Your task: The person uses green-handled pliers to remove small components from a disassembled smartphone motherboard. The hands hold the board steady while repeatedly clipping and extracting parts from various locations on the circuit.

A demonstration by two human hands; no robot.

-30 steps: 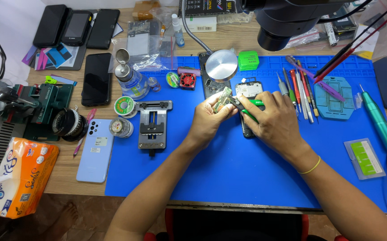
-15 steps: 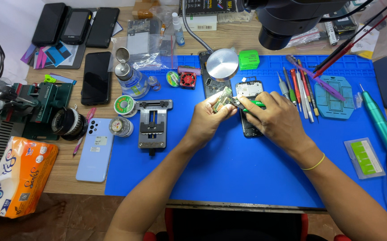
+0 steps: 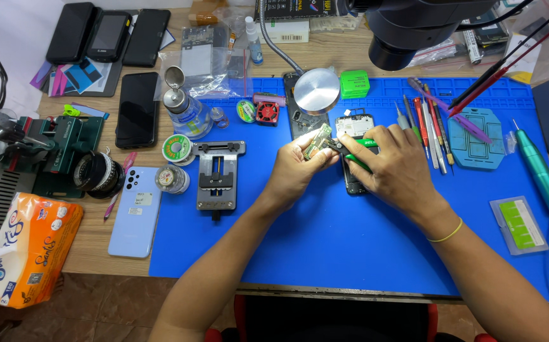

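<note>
A green circuit board (image 3: 317, 140) and green-handled tool (image 3: 358, 159) are seen over a blue mat (image 3: 350, 247) on the brown wooden tabletop (image 3: 103, 250), with a pale blue phone (image 3: 136, 212) and an orange tissue pack (image 3: 30, 247) near the left edge.

Both forearms come into view bare from the lower edge, with no sleeve, glove or watch on either; the left hand (image 3: 300, 170) carries no ring or band that shows; the right hand (image 3: 396, 170) has a thin yellow-green band (image 3: 446, 233) looped once around its wrist, plain and narrow like a rubber band or cord, with no clasp or charm visible; the fingernails are short and unpainted where they can be made out; near the bottom edge, small patches of red fabric (image 3: 214, 334) show beside each arm, too little to tell what garment they belong to.
</note>
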